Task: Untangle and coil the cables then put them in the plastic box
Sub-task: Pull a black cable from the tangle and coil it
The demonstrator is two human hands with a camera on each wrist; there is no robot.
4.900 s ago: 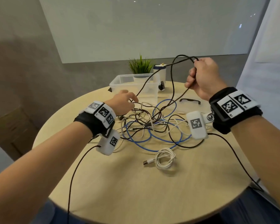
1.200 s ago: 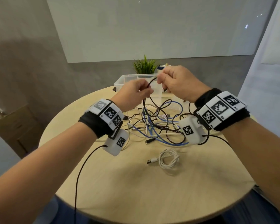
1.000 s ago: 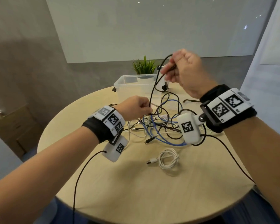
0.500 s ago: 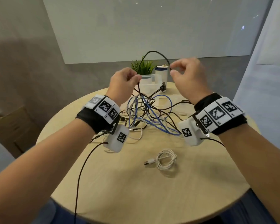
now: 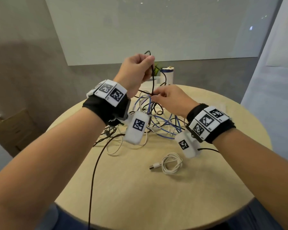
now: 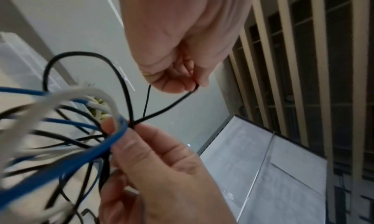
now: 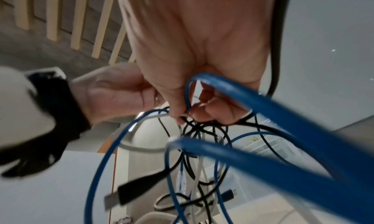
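A tangle of black, blue and white cables (image 5: 158, 120) lies on the round wooden table (image 5: 156, 196), partly lifted. My left hand (image 5: 148, 62) is raised above it and pinches a thin black cable (image 6: 161, 110) at its fingertips (image 6: 192, 86). Just below, my right hand (image 5: 155, 96) pinches the same black cable where its strands cross (image 6: 131, 126), with a blue cable (image 7: 263, 160) looped around the fingers. A black USB plug (image 7: 137, 189) dangles under the tangle. The clear plastic box (image 7: 263, 146) stands behind, mostly hidden by my left hand in the head view.
A coiled white USB cable (image 5: 171, 163) lies apart on the near right of the table. A small plant (image 5: 157, 68) and a white canister (image 5: 167, 75) stand at the far edge. A cardboard box (image 5: 12, 130) sits on the floor to the left.
My left hand rose with the black cable. My right hand came down from beside it and now pinches the cable at the crossing just above the tangle.
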